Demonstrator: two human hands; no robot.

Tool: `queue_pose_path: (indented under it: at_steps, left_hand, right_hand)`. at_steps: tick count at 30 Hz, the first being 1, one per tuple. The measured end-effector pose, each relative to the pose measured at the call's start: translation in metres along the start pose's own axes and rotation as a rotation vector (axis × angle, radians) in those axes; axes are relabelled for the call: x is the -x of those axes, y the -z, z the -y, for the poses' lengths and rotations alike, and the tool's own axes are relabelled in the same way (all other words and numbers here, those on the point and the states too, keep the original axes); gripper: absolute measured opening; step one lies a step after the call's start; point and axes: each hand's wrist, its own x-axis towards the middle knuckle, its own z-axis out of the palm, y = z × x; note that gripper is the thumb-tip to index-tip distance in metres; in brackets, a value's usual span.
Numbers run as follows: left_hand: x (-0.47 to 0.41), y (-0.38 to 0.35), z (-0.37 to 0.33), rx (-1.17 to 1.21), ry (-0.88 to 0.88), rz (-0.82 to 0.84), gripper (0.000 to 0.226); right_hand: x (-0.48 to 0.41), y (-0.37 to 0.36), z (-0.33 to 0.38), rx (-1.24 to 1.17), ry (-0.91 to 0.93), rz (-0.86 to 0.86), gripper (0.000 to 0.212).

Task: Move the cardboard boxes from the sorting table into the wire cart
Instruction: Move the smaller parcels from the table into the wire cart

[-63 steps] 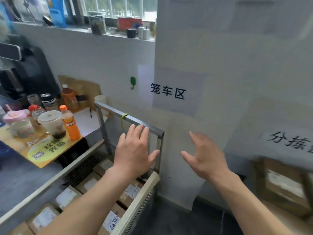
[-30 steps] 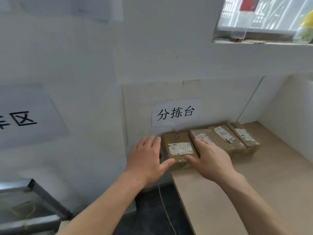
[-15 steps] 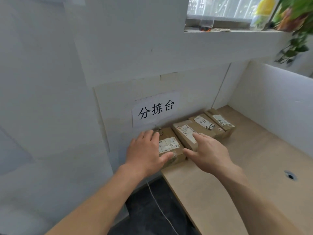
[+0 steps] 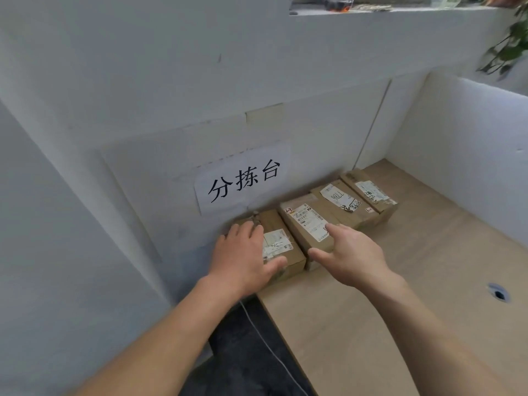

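Far left, below the table's (image 4: 385,304) left edge: dark floor (image 4: 237,370) with a thin white cable (image 4: 268,347) across it. On the wall above the table's far-left corner: a paper sign (image 4: 243,181) with three black characters. In that far-left corner, against the wall: the leftmost box (image 4: 283,247), labelled on top, under the left hand (image 4: 243,261), which is palm down with fingers straight and close together over the top and thumb spread along the near top edge, laid flat rather than pinching. Flush beside it: the second box (image 4: 307,224). Over its near end: the right hand (image 4: 351,252), fingers spread and relaxed, thumb aimed at the seam between the two boxes, holding nothing; contact with the cardboard impossible to tell. Further right along the back edge, same row: the third box (image 4: 340,202) and the fourth box (image 4: 371,190). Near the right edge: a round cable hole (image 4: 498,294).
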Motion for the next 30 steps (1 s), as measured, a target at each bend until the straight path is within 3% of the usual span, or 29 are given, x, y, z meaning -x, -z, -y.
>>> queue_pose_path:
  at_steps: [9,21,26,30]
  left_hand:
    - [-0.055,-0.047,-0.005,-0.026,0.112,0.113,0.086]
    - [-0.079,-0.114,0.004,0.049,0.258,0.241,0.083]
    - [-0.08,-0.133,0.006,0.082,0.282,0.311,0.084]
    - [-0.075,-0.143,0.011,0.104,0.264,0.307,0.07]
  right_hand:
    - [-0.074,-0.035,-0.036,-0.014,-0.053,0.15,0.064]
    - [-0.128,-0.097,-0.06,0.07,-0.159,0.272,0.11]
    - [-0.135,-0.105,-0.066,0.049,-0.19,0.291,0.116]
    - [-0.13,-0.106,-0.063,0.053,-0.214,0.277,0.113]
